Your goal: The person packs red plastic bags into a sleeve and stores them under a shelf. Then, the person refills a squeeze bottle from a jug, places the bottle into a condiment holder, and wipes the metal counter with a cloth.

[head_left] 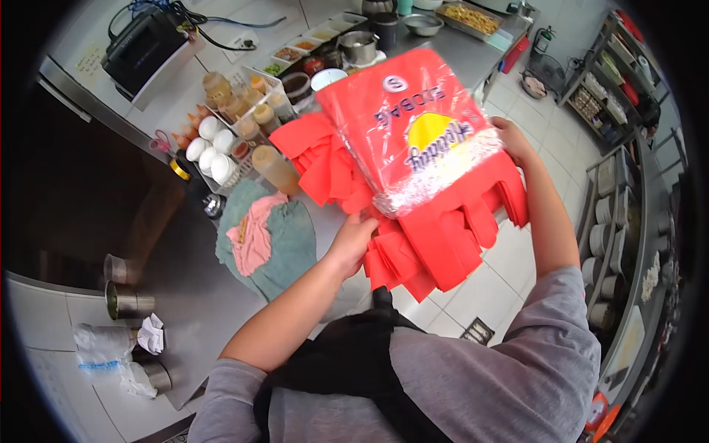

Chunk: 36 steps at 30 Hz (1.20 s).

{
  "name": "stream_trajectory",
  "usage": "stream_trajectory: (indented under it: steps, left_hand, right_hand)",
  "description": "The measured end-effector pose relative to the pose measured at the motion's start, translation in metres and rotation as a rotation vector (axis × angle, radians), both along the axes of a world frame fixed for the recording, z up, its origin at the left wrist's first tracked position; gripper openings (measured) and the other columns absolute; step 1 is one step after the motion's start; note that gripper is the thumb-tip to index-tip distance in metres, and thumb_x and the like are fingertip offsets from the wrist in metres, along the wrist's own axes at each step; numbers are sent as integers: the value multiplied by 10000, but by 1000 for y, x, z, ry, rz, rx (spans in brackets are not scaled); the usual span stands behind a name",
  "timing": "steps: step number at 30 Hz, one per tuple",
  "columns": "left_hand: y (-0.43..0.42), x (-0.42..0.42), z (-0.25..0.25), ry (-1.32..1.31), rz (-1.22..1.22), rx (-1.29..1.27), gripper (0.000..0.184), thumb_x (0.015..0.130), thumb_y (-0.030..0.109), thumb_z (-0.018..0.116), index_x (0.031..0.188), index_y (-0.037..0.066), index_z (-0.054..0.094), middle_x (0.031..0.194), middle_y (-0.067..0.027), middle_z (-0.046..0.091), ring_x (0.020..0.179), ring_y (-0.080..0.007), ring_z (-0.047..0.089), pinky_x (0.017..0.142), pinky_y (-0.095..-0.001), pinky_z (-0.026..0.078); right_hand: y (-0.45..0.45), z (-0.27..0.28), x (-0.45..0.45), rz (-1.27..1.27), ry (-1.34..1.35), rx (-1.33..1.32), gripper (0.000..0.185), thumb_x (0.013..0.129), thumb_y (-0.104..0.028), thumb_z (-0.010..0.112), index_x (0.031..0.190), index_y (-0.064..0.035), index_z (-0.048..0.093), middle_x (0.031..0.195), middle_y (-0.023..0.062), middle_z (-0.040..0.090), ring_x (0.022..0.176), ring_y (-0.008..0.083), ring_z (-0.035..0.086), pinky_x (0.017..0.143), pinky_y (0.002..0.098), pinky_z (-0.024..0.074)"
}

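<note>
Clear plastic wrapper (443, 176) in both hands (354, 242) holds red bags (363, 90).

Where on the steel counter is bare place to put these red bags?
The widest bare patch of steel counter lies between the green cloth and the metal containers. A smaller one shows between that cloth and the held red bags. Crowded: around the squeeze bottles and food containers.

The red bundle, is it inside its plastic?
Partly in: clear plastic covers the flat part, but red strips stick out.
</note>
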<state>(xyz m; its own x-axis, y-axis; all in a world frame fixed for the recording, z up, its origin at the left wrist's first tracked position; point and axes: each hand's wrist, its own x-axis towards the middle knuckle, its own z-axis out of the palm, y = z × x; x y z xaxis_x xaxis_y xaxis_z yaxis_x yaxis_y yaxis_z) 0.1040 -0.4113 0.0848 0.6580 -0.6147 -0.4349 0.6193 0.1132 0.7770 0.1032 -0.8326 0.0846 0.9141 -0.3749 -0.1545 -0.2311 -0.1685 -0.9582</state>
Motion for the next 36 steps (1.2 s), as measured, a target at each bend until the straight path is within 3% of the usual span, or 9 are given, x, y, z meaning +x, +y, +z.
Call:
stream_trajectory:
  steps: [6, 9, 15, 21, 25, 29, 31, 33, 36]
  left_hand:
    - [6, -98, 3, -85, -352, -84, 431, 955, 109, 490, 1380, 58, 439, 1250, -48, 575, 1069, -159, 591, 926, -317, 495]
    - [24, -155, -10, 83, -629, -16, 361, 961, 140, 525, 1316, 78, 507, 1200, -31, 596, 1038, -128, 583, 908, -297, 494]
    - [51, -240, -61, 400, -724, 146, 231, 912, 240, 568, 1051, 80, 659, 1008, -31, 629, 854, -165, 599, 830, -310, 448]
    - [83, -256, -94, 376, -558, 221, 288, 935, 199, 575, 1182, 55, 616, 1143, -58, 667, 1038, -183, 642, 871, -315, 524]
    - [113, -244, -121, 552, -432, 227, 346, 930, 206, 594, 1230, 36, 562, 1168, -57, 658, 1103, -177, 617, 969, -357, 477]
    - [162, -204, -146, 97, -859, 366, 488, 941, 244, 574, 1391, 97, 457, 1377, -78, 526, 1265, -231, 513, 1077, -403, 396]
    - [197, -183, -203, -936, -883, 671, 554, 913, 245, 582, 1427, 106, 430, 1452, -143, 458, 1339, -288, 438, 1093, -411, 376]
    - [188, -138, -215, -859, -695, 764, 613, 900, 341, 599, 1441, 122, 413, 1514, -127, 382, 1397, -299, 354, 1147, -404, 301]
    - [173, -81, -287, -617, -297, 445, 605, 923, 417, 546, 1444, 139, 416, 1526, -105, 364, 1412, -279, 331, 1162, -398, 274]
  right_hand:
    - [-4, 20, -215, -208, 123, -144, 419, 860, -67, 666, 1234, 88, 557, 1110, 154, 677, 911, 199, 678, 812, 341, 554]
    - [-9, -14, -333, -259, 346, -123, 307, 864, -95, 675, 1111, 84, 640, 1009, 120, 708, 839, 161, 673, 744, 318, 551]
    - [42, -77, -450, -265, 522, -283, 316, 840, -174, 695, 1005, 95, 678, 866, 113, 719, 786, 131, 651, 705, 314, 529]
    - [99, -91, -391, -68, 663, -384, 439, 829, -236, 703, 1145, 64, 649, 1026, 163, 718, 926, 199, 669, 831, 344, 509]
    - [117, -155, -322, 77, 612, -403, 371, 833, -219, 684, 1073, 63, 664, 1005, 206, 715, 911, 239, 675, 828, 374, 506]
    - [128, -206, -274, 148, 475, -100, 346, 914, -225, 622, 1102, 64, 652, 1019, 181, 710, 932, 222, 669, 842, 358, 515]
    - [127, -225, -267, 162, 462, -23, 353, 922, -218, 629, 1131, 66, 638, 1032, 156, 708, 927, 199, 663, 845, 342, 517]
    - [127, -235, -271, 172, 477, 56, 362, 931, -212, 635, 1160, 67, 623, 1046, 130, 706, 922, 177, 658, 848, 325, 519]
    - [109, -243, -275, 127, 525, 52, 350, 922, -178, 643, 1156, 81, 610, 1035, 129, 704, 916, 162, 656, 839, 312, 519]
